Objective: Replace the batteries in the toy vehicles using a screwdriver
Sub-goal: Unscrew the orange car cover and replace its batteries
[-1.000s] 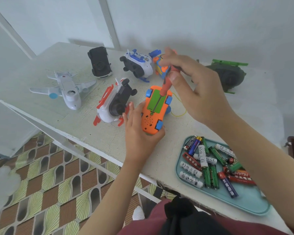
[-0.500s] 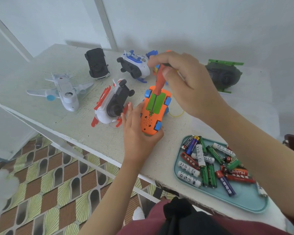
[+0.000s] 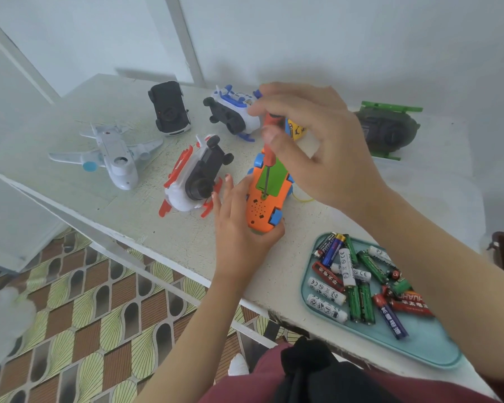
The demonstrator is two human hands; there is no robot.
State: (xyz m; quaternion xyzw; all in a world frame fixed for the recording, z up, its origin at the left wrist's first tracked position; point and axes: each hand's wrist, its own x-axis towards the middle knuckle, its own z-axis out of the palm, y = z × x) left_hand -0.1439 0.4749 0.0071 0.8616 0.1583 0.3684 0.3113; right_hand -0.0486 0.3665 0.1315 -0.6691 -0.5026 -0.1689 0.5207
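Note:
An orange toy car (image 3: 262,209) with blue wheels lies belly-up on the white table, its green battery cover (image 3: 269,178) facing me. My left hand (image 3: 239,228) grips the car's near end from below. My right hand (image 3: 317,141) pinches the red handle of a screwdriver (image 3: 269,158), whose thin shaft runs down to the screw at the cover's near edge. A teal tray (image 3: 431,349) at the right front holds several loose batteries (image 3: 358,283).
Other upturned toys stand around: a white plane (image 3: 114,154) at left, a red-and-white vehicle (image 3: 195,175), a black car (image 3: 169,107), a blue-and-white vehicle (image 3: 233,112), a green helicopter (image 3: 387,130) at back right. The table edge (image 3: 157,245) drops to a patterned floor.
My right hand has shifted its fingers on the screwdriver handle, which stays on the cover's screw. The left hand and the car have kept their place.

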